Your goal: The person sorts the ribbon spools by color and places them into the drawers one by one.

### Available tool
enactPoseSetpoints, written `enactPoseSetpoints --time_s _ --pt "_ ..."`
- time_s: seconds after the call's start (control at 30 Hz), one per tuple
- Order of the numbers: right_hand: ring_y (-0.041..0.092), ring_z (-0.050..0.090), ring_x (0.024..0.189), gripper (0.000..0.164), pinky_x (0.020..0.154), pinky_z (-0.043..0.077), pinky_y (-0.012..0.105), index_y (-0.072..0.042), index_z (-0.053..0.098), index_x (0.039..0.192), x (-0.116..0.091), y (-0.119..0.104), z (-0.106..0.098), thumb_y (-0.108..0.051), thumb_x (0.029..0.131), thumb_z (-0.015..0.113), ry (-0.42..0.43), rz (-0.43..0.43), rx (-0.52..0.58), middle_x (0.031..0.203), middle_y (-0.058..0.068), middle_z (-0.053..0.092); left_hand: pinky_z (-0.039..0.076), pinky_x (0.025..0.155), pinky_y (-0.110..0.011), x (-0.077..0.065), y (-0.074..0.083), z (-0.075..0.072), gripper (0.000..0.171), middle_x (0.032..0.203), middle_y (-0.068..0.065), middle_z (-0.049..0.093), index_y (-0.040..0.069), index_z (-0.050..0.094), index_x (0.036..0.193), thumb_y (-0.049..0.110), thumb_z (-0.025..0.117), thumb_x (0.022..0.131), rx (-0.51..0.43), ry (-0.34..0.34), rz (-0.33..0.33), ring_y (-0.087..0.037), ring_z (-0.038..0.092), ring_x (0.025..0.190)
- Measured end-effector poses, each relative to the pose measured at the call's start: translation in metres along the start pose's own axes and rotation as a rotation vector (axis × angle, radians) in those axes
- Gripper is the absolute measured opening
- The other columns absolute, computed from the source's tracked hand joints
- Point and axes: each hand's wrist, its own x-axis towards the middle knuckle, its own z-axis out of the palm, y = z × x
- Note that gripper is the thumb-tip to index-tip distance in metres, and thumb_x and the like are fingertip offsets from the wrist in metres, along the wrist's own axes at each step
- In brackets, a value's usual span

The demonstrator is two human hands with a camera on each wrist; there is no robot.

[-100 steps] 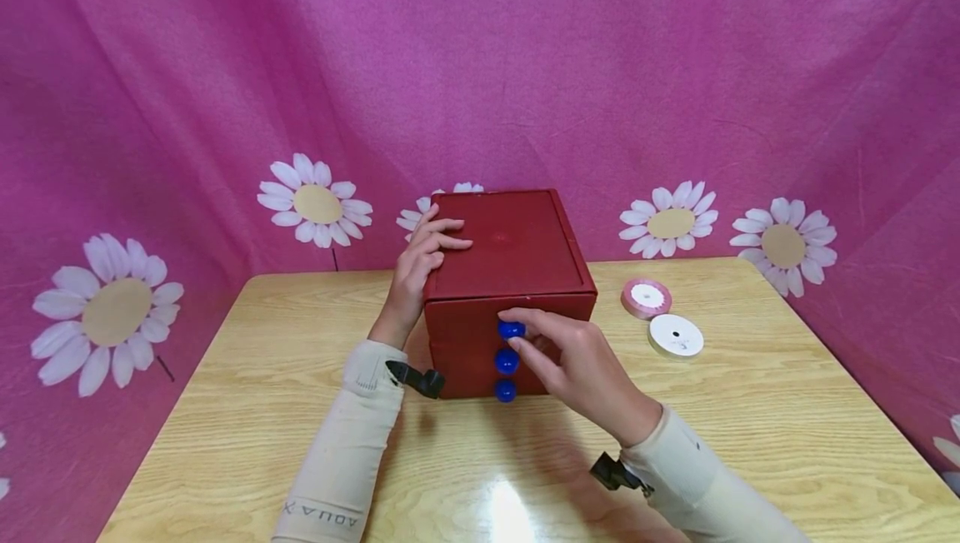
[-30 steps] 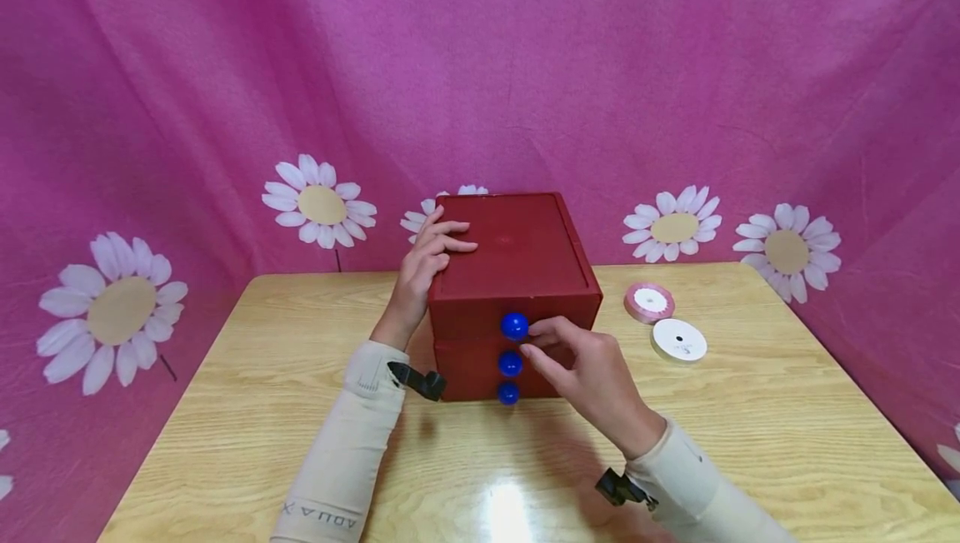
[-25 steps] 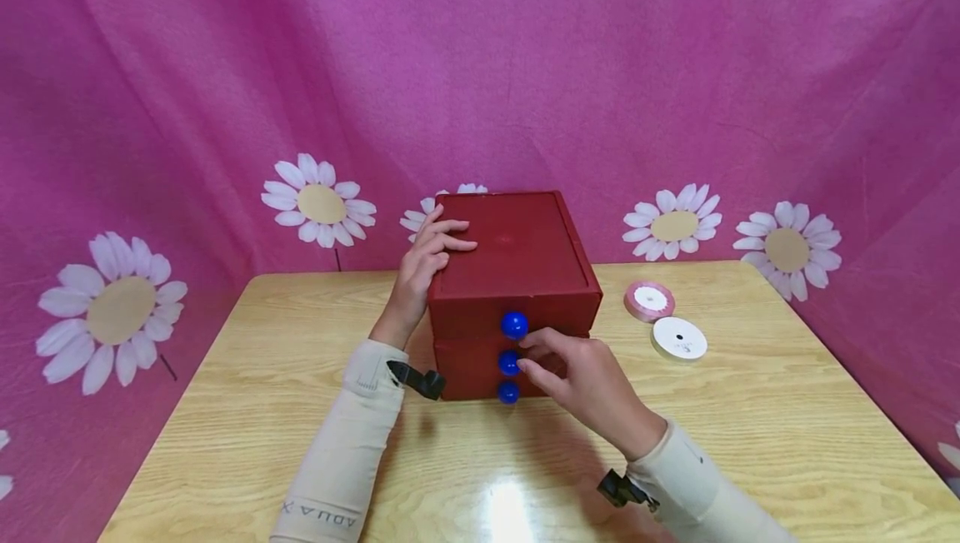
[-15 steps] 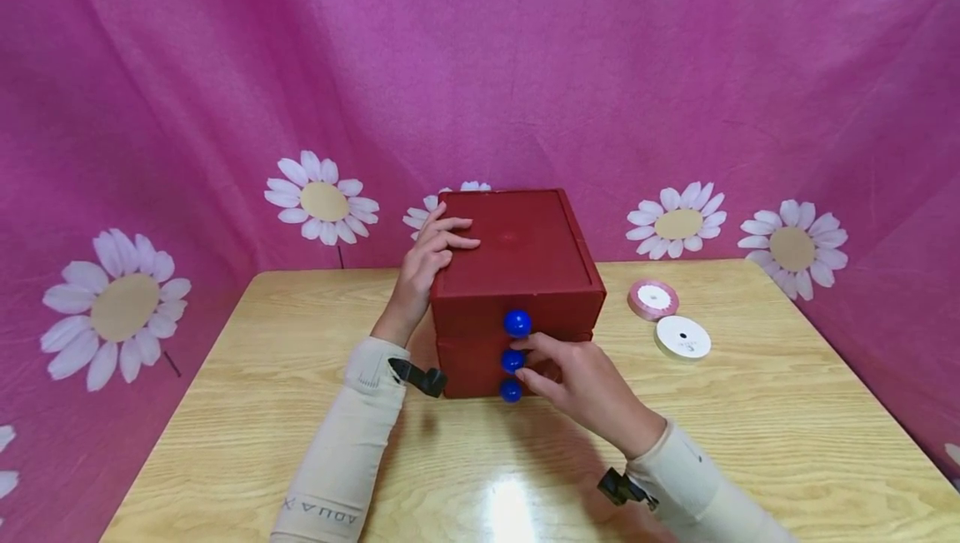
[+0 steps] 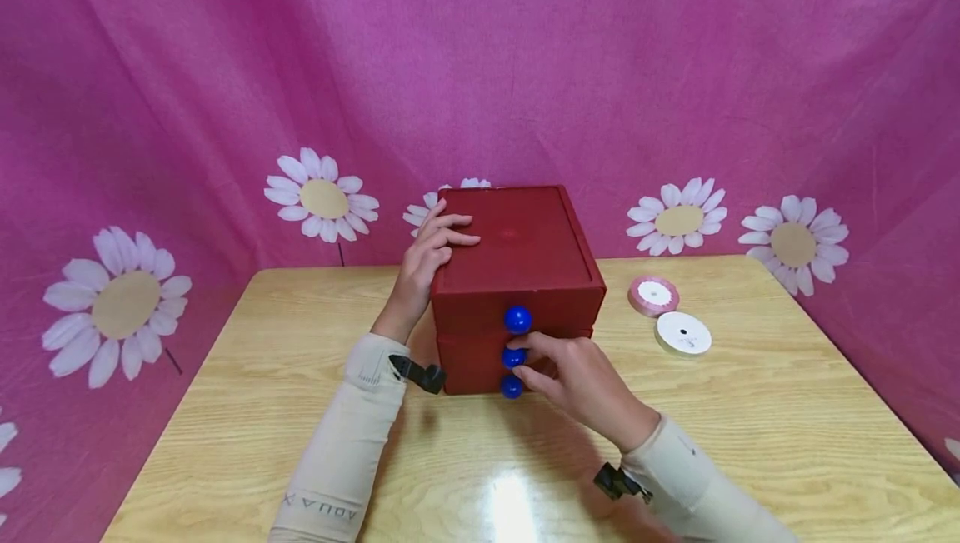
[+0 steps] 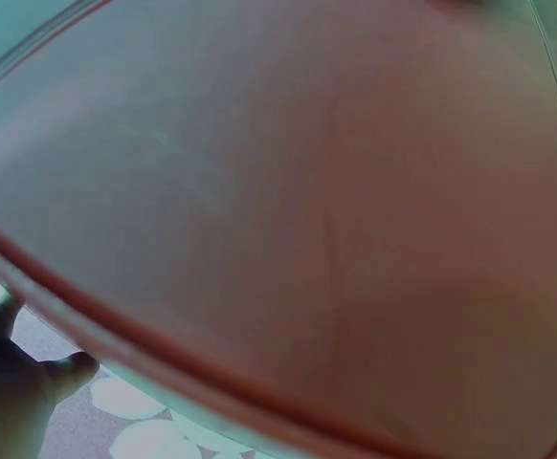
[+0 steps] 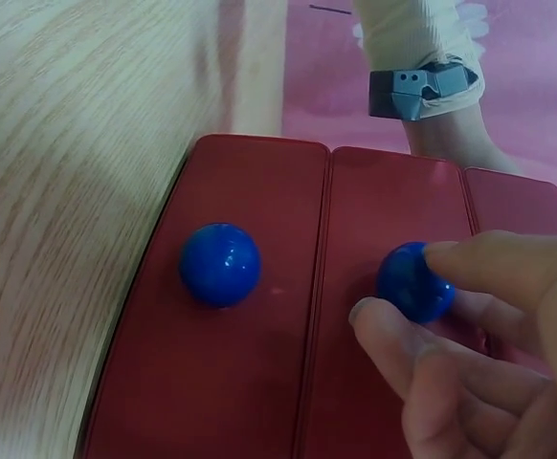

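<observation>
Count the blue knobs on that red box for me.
3, in a column down the front of the red box: the top knob, the middle knob pinched by the right hand, and the bottom knob. The back is hidden.

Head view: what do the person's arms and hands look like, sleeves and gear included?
Both hands, left hand and right hand, are ungloved. The left sleeve and right sleeve are cream and long; dark lettering marks the left one. Each wrist carries a small black device, left device and right device.
</observation>
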Motion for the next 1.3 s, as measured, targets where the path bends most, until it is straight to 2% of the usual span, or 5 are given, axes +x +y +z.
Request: enactPoseSetpoints --time_s 0.37,0.83,1.03,1.3 --pt "0.004 0.067 0.074 0.020 0.066 0.056 0.031 -0.016 0.069 0.101 0.0040 -0.0017 0.0019 -0.018 0.082 0.076 0.008 0.022 -0.036 0.084 -0.006 0.073 0.007 0.116 -0.052 0.0008 -0.0006 -0.0008 0.037 0.128 -0.035 0.048 -0.017 0.063 0.105 -0.003 0.035 0.087 0.014 -0.014 -0.003 -0.049 0.014 0.141" --pt "0.003 0.067 0.075 0.024 0.068 0.056 0.029 -0.016 0.072 0.108 0.0081 -0.0044 -0.0011 -0.018 0.084 0.074 -0.034 0.002 -0.084 0.089 -0.006 0.073 0.007 0.116 -0.053 0.0036 0.0024 -0.0022 0.037 0.128 -0.036 0.047 -0.017 0.064 0.105 -0.004 0.034 0.086 0.020 -0.026 0.009 -0.050 0.013 0.140" --pt "0.002 0.064 0.069 0.025 0.063 0.051 0.022 -0.017 0.072 0.108 0.0075 -0.0042 -0.0010 -0.020 0.084 0.075 -0.062 0.030 -0.069 0.085 -0.007 0.071 0.006 0.116 -0.054 0.0019 0.0041 -0.0019 0.037 0.129 -0.036 0.047 -0.017 0.063 0.106 -0.005 0.035 0.086 0.024 -0.031 0.000 -0.050 0.013 0.140" --pt "0.001 0.064 0.070 0.023 0.062 0.052 0.022 -0.018 0.072 0.107 0.0082 -0.0027 -0.0012 -0.018 0.084 0.074 -0.067 0.043 -0.032 0.084 -0.008 0.071 0.006 0.116 -0.054 0.0019 0.0047 -0.0008 0.037 0.128 -0.036 0.048 -0.018 0.063 0.104 -0.004 0.035 0.085 0.025 -0.027 -0.001 -0.050 0.013 0.141"
